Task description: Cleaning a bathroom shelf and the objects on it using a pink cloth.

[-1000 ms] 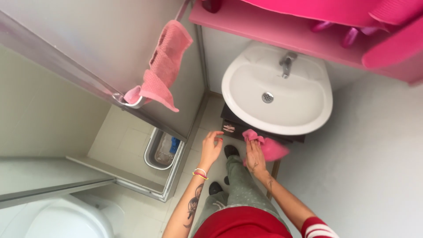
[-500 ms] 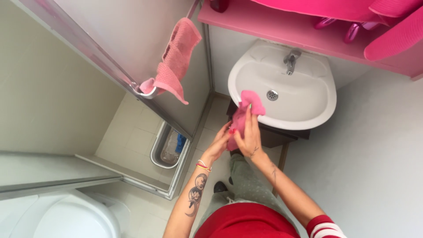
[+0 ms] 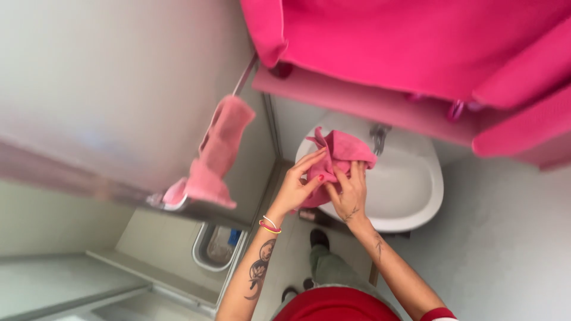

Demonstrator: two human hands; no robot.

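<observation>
Both hands (image 3: 321, 190) have lifted the pink cloth (image 3: 339, 156) higher above the sink (image 3: 416, 190).

Both hands raised together — left hand (image 3: 295, 189), right hand (image 3: 350, 196) — fingers curled.

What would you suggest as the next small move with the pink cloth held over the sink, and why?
Probably spread it flat: both the left hand and right hand pinch the bunched pink cloth above the white sink.
</observation>
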